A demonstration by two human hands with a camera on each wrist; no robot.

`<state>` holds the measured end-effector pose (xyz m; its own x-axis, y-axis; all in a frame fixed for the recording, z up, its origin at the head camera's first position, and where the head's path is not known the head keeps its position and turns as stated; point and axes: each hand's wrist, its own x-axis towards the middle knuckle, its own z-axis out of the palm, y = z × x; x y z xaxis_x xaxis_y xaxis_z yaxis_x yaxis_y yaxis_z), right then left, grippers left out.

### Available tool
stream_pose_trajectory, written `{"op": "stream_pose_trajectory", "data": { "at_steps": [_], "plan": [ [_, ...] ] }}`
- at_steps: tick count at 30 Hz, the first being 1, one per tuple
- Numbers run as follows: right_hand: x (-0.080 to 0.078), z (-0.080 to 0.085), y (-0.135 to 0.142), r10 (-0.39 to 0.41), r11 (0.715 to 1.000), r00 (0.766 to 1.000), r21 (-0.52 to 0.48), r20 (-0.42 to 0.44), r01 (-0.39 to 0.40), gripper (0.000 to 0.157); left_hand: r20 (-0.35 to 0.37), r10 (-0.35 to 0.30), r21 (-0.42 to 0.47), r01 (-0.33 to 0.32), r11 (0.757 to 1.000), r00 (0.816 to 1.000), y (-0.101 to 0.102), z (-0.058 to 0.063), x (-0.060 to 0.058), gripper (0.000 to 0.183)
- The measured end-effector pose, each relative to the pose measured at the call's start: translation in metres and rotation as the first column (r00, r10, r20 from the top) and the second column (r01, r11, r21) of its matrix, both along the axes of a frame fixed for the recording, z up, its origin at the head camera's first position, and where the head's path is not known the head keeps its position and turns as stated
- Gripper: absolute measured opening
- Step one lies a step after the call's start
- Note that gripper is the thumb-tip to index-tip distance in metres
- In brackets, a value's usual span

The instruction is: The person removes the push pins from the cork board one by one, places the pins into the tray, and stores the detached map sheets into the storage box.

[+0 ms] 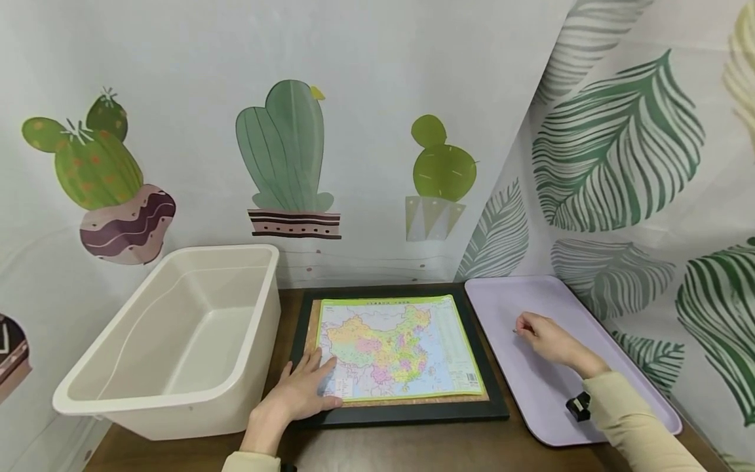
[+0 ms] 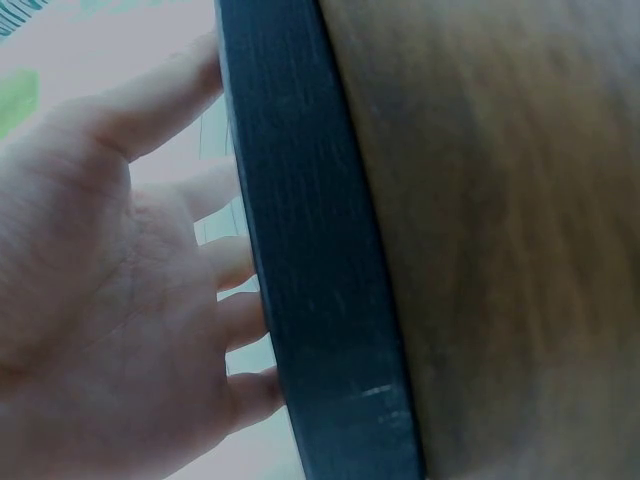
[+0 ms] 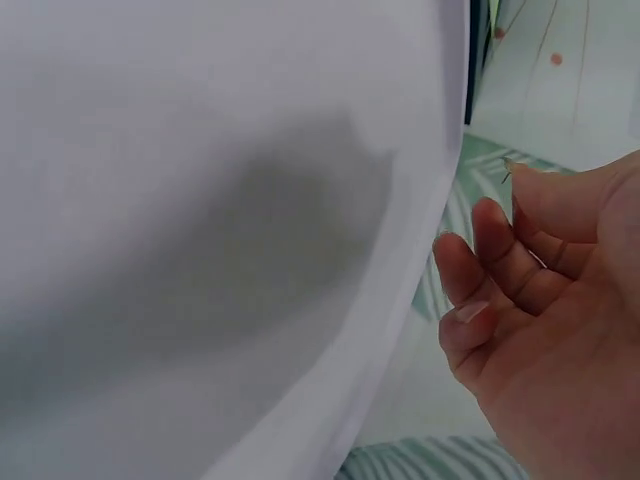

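Observation:
A colourful paper map [image 1: 383, 354] lies on a cork board [image 1: 314, 321] with a black frame [image 1: 407, 413]. My left hand [image 1: 303, 387], fingers spread, rests on the lower left corner of the map and board. In the left wrist view, the fingers of the left hand [image 2: 130, 280] pass behind the frame's dark edge [image 2: 310, 240]. Over the lilac tray [image 1: 501, 295], my right hand [image 1: 548, 337] pinches a tiny pin [image 1: 514, 331] between thumb and fingertips. Its thin tip pokes out past the thumb of the right hand [image 3: 560, 290] in the right wrist view; the rest is hidden.
A deep cream plastic tub [image 1: 253, 328] stands to the left of the board. The brown wooden table [image 1: 383, 446] runs along the front. Behind and to the right hangs a cloth [image 1: 371, 98] printed with cacti and leaves.

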<state>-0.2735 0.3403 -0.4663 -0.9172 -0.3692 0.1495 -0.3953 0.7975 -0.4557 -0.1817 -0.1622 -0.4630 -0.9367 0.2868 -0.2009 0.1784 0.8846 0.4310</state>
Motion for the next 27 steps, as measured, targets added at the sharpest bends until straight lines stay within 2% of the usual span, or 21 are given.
{"op": "stream_pose_trajectory", "data": {
  "at_steps": [7,20,27],
  "plan": [
    [0.000,-0.006,0.012,-0.034,0.999,0.999,0.033,-0.021,0.035,0.016,-0.010,0.012,-0.002,-0.012,1.000,1.000,0.001,-0.002,0.000,0.081],
    [0.001,-0.015,0.028,-0.075,0.996,0.997,0.048,0.030,0.073,0.014,-0.001,0.008,-0.005,-0.008,1.000,1.000,0.000,0.002,0.001,0.080],
    [-0.001,-0.018,0.033,-0.086,0.995,0.996,0.053,0.036,0.084,0.015,0.002,0.008,0.001,-0.008,1.000,1.000,0.000,-0.001,0.001,0.080]
  ]
}}
